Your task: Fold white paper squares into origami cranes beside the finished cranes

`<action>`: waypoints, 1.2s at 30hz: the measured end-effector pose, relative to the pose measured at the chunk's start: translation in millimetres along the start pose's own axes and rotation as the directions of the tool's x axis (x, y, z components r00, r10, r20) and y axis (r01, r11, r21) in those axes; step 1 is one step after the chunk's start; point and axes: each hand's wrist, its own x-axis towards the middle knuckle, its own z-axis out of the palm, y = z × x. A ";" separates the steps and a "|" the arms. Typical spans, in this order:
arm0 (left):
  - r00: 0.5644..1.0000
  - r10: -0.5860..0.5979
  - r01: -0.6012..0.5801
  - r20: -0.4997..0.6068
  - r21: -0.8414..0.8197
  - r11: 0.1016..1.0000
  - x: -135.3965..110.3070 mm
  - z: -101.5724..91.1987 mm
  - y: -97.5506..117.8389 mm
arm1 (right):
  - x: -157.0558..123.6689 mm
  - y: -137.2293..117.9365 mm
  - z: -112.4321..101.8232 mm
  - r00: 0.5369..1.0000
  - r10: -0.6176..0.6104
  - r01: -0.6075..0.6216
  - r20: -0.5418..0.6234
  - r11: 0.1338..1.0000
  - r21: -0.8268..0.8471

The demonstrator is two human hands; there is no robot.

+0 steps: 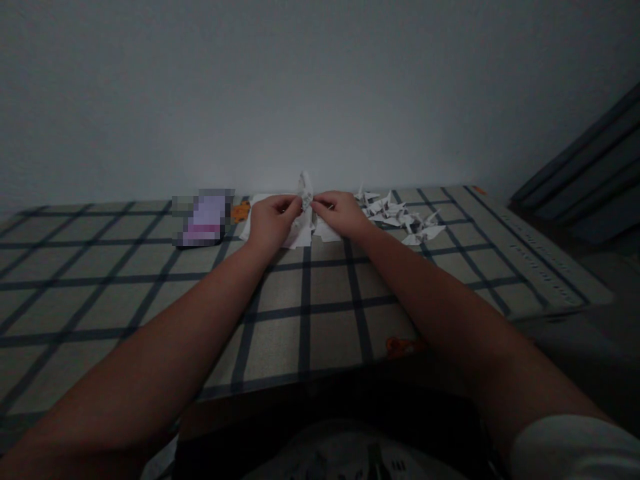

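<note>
Between my two hands a folded piece of white paper (305, 183) with dark print stands upright. My left hand (273, 217) pinches it from the left with thumb and fingers. From the right, the closed fingertips of my right hand (340, 208) pinch its other side. Beneath my hands lie flat white paper sheets (299, 239), partly covered by my left hand. Just right of my right hand sits a cluster of folded paper cranes (390, 210), made of similar printed paper. The exact folds of the held paper are too small to make out.
A phone (206, 219) with a blurred, lit screen lies left of the sheets. A checked cloth (280, 313) covers the table, which meets a plain wall (320, 87) at the back. Grey draped fabric (590, 160) hangs at the far right.
</note>
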 end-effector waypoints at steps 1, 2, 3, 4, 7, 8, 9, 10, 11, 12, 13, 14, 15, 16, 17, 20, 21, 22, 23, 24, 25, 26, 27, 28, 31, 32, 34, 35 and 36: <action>1.000 -0.022 0.022 -0.004 -0.016 1.000 0.3 0.3 -0.3 | 0.4 1.5 2.4 0.998 0.038 -0.034 -0.043 0.995 0.092; 0.999 -0.038 0.037 -0.006 -0.028 0.999 0.7 0.8 -0.9 | 0.8 3.1 4.8 0.995 0.069 -0.054 -0.076 0.981 0.185; 0.999 -0.049 0.049 -0.006 -0.041 0.998 1.1 1.3 -1.6 | 1.1 4.6 6.8 0.992 0.084 -0.057 -0.089 0.962 0.268; 0.998 -0.058 0.058 -0.001 -0.053 0.997 1.5 1.9 -2.4 | 1.2 5.7 8.4 0.992 0.097 -0.063 -0.086 0.940 0.334; 0.996 -0.081 0.085 0.036 -0.129 0.988 2.9 4.1 -4.9 | 1.3 6.2 10.0 0.994 0.105 -0.078 -0.040 0.900 0.428; 0.995 -0.088 0.095 0.049 -0.173 0.980 3.5 4.7 -5.7 | 1.3 5.3 9.4 0.994 0.102 -0.080 -0.028 0.894 0.441; 0.994 -0.092 0.103 0.059 -0.217 0.971 4.0 5.3 -6.6 | 1.3 4.2 8.6 0.995 0.099 -0.079 -0.019 0.888 0.453; 0.994 -0.092 0.106 0.065 -0.257 0.961 4.6 5.8 -7.5 | 1.5 2.9 7.4 0.995 0.096 -0.079 -0.011 0.880 0.468; 0.994 -0.085 0.102 0.070 -0.288 0.952 5.1 6.1 -8.6 | 1.8 1.7 6.1 0.995 0.098 -0.085 -0.001 0.871 0.484; 0.995 -0.073 0.092 0.073 -0.307 0.947 5.6 6.3 -9.7 | 2.3 0.6 4.7 0.994 0.108 -0.098 0.009 0.863 0.495; 0.995 -0.056 0.078 0.079 -0.314 0.946 5.9 6.4 -10.8 | 2.8 0.0 3.3 0.992 0.126 -0.120 0.021 0.856 0.502; 0.995 -0.041 0.067 0.087 -0.317 0.946 6.2 6.3 -11.9 | 3.3 -0.3 2.0 0.988 0.150 -0.147 0.034 0.849 0.507; 0.995 -0.034 0.063 0.098 -0.315 0.947 6.4 6.0 -12.7 | 3.7 -0.3 0.9 0.983 0.175 -0.176 0.051 0.840 0.513; 0.993 -0.035 0.068 0.110 -0.311 0.948 6.6 5.4 -13.1 | 4.0 0.1 -0.1 0.978 0.198 -0.205 0.070 0.826 0.525; 0.992 -0.046 0.081 0.118 -0.307 0.948 6.6 4.6 -12.9 | 4.2 0.6 -1.0 0.973 0.214 -0.229 0.092 0.807 0.545; 0.987 -0.096 0.132 0.128 -0.320 0.938 6.3 0.7 -9.3 | 3.9 1.8 -3.2 0.963 0.220 -0.269 0.158 0.729 0.630; 0.985 -0.104 0.143 0.135 -0.328 0.934 6.0 -0.7 -7.4 | 3.6 1.7 -4.0 0.961 0.218 -0.277 0.172 0.709 0.648; 0.984 -0.106 0.150 0.146 -0.336 0.930 5.7 -2.1 -5.6 | 3.4 1.4 -4.8 0.959 0.218 -0.284 0.182 0.697 0.658; 0.982 -0.104 0.154 0.160 -0.344 0.926 5.4 -3.2 -4.1 | 3.2 1.0 -5.6 0.957 0.220 -0.290 0.190 0.691 0.662; 0.980 -0.097 0.154 0.175 -0.353 0.923 5.1 -4.0 -3.0 | 3.0 0.5 -6.4 0.955 0.224 -0.297 0.195 0.688 0.662; 0.978 -0.090 0.155 0.189 -0.364 0.918 5.0 -4.6 -2.4 | 2.9 0.2 -7.2 0.954 0.227 -0.301 0.199 0.686 0.663; 0.976 -0.086 0.158 0.200 -0.377 0.913 4.8 -4.9 -2.4 | 2.9 0.0 -7.9 0.953 0.227 -0.303 0.201 0.683 0.665; 0.975 -0.086 0.163 0.206 -0.389 0.907 4.8 -5.1 -2.6 | 2.9 0.2 -8.4 0.952 0.226 -0.305 0.204 0.680 0.667; 0.973 -0.091 0.170 0.211 -0.397 0.902 4.8 -5.2 -3.1 | 3.1 0.7 -8.8 0.953 0.222 -0.304 0.208 0.677 0.670; 0.968 -0.115 0.197 0.221 -0.395 0.897 4.8 -5.6 -3.9 | 3.6 3.5 -9.4 0.957 0.204 -0.289 0.205 0.677 0.677; 0.968 -0.119 0.200 0.221 -0.390 0.899 4.8 -5.8 -3.9 | 3.7 4.4 -9.5 0.959 0.196 -0.282 0.203 0.680 0.677; 0.970 -0.119 0.195 0.214 -0.382 0.904 4.8 -6.2 -3.5 | 3.7 5.1 -9.9 0.963 0.186 -0.271 0.197 0.690 0.672; 0.971 -0.115 0.189 0.209 -0.378 0.906 4.9 -6.4 -3.4 | 3.5 4.7 -10.2 0.963 0.187 -0.269 0.194 0.695 0.667; 0.973 -0.112 0.182 0.202 -0.373 0.910 5.1 -6.4 -3.4 | 3.2 3.8 -10.6 0.963 0.189 -0.269 0.191 0.700 0.661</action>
